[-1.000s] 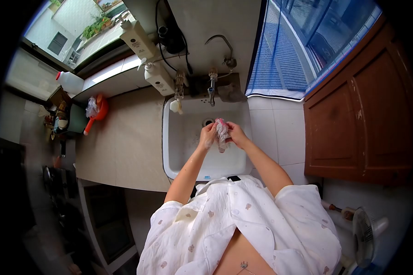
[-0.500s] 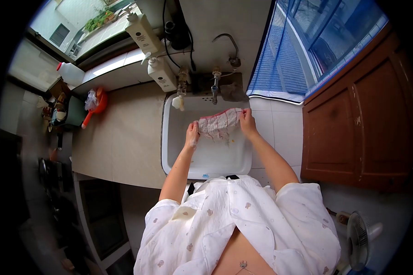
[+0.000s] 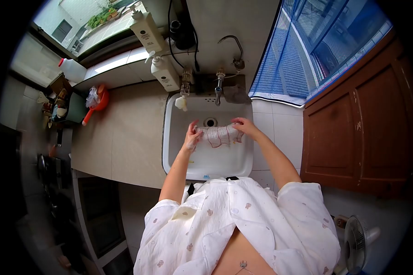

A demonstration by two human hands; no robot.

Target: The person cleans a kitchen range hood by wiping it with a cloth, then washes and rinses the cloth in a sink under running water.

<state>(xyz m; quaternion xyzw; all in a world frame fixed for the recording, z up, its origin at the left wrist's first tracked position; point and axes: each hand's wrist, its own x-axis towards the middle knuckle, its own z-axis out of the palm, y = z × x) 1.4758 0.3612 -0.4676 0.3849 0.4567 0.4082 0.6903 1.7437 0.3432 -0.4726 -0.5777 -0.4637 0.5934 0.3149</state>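
A white dishcloth point(image 3: 218, 135) with red lines is stretched between my two hands over the white sink point(image 3: 179, 165). My left hand point(image 3: 192, 136) grips its left end, and my right hand point(image 3: 246, 127) pinches the right end. The cloth sags a little in the middle and its lower edge hangs down. Just beyond it the round drain point(image 3: 210, 122) shows. Above the sink's far side is a metal tap point(image 3: 218, 89); no stream of water can be made out from it.
Left of the sink runs a beige counter point(image 3: 124, 137) with a red-orange dipper point(image 3: 101, 101). Two white pump bottles point(image 3: 165, 73) stand at the back left. A dark cloth point(image 3: 237, 94) lies at the sink's back right corner. A brown wooden door point(image 3: 335, 142) is on the right.
The cloth has come lower and nearer to me, and its red edge has turned from the top to the underside. The drain has come into view behind it.
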